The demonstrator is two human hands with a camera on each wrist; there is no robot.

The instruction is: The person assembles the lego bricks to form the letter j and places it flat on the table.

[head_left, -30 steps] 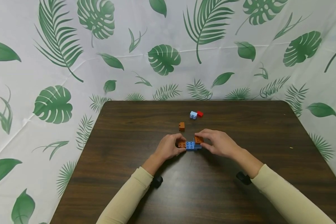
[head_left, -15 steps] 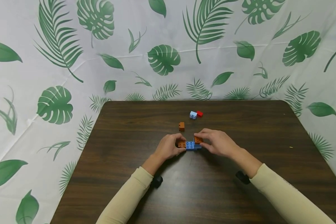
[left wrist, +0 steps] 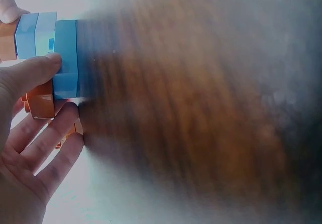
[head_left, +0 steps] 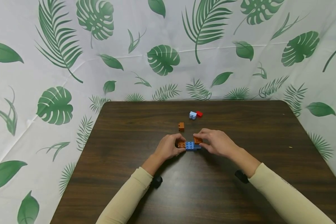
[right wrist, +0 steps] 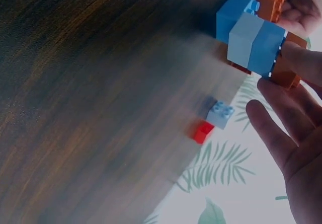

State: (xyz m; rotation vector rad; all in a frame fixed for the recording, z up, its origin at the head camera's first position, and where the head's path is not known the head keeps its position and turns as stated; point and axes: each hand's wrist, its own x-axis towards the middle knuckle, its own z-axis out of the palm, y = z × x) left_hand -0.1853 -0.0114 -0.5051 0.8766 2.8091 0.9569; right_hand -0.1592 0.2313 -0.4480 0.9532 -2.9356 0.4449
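Observation:
A small brick assembly (head_left: 189,145) of blue and light blue bricks sits on the dark wooden table (head_left: 128,130), between both hands. My left hand (head_left: 177,143) grips its left end, where an orange brick (head_left: 181,144) is attached. In the left wrist view the thumb (left wrist: 35,70) lies on the blue bricks (left wrist: 65,58) and the fingers curl by the orange brick (left wrist: 40,100). My right hand (head_left: 199,141) pinches a second orange brick (head_left: 198,140) against the assembly's right end. The right wrist view shows that orange brick (right wrist: 284,75) beside the blue bricks (right wrist: 251,38).
Three loose bricks lie beyond the hands: an orange one (head_left: 181,126), a light blue one (head_left: 192,115) and a red one (head_left: 199,114). The last two also show in the right wrist view, light blue (right wrist: 220,114) and red (right wrist: 203,132). A leaf-print cloth (head_left: 162,59) hangs behind the table.
The right hand has eased its orange brick slightly lower against the blue bricks. The left hand and the loose bricks have stayed put.

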